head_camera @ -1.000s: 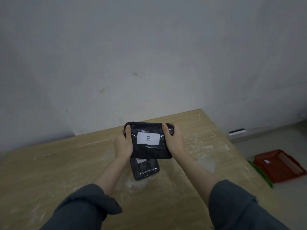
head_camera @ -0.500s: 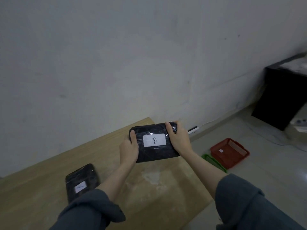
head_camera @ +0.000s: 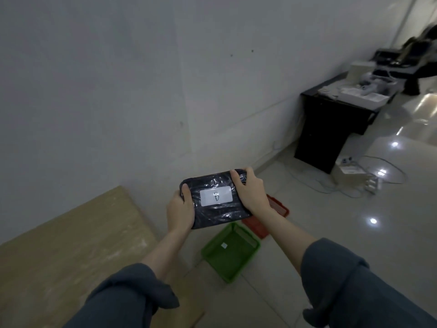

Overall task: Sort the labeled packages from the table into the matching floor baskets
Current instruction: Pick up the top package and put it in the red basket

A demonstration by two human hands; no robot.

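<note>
I hold a black plastic-wrapped package [head_camera: 217, 210] with a white label marked "B" in both hands, in the air past the table's right edge. My left hand [head_camera: 180, 213] grips its left end and my right hand [head_camera: 250, 194] grips its right end. Below it on the floor sits a green basket [head_camera: 230, 252] with a small white label inside. A red basket [head_camera: 275, 210] lies just behind the green one, mostly hidden by the package and my right forearm.
The wooden table [head_camera: 59, 252] fills the lower left. A black cabinet [head_camera: 331, 129] with white boxes on top stands against the wall at the right. Cables and a white power strip [head_camera: 372, 183] lie on the glossy tiled floor.
My view has swung right, away from the table. The package went with my hands from above the table to above the floor baskets. The second package on the table has left the view.
</note>
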